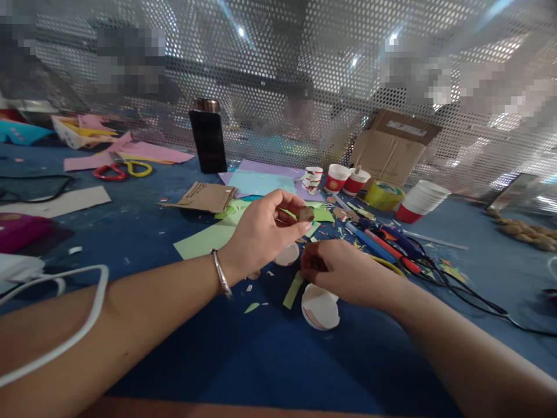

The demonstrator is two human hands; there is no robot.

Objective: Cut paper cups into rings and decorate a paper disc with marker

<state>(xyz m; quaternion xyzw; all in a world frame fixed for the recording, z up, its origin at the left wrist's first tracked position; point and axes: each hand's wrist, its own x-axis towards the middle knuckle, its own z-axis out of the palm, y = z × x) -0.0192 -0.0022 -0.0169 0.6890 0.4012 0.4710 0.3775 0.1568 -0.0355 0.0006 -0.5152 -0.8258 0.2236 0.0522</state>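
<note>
Left hand (265, 225) pinches a small, brown, rounded piece (306, 214), seemingly cardboard, between thumb and fingers, nearly closed; gripping its edge likely keeps its face visible. That piece sits at the right hand's (333, 268) eleven o'clock, raised above the dark blue table (261, 360). Right-hand fingers curl loosely; whether they grip anything, I cannot tell. At eight o'clock from them lies a pale green paper strip (293, 291). Nested white-and-red paper cups (423, 200) at two o'clock are probably stacked to save room.
</note>
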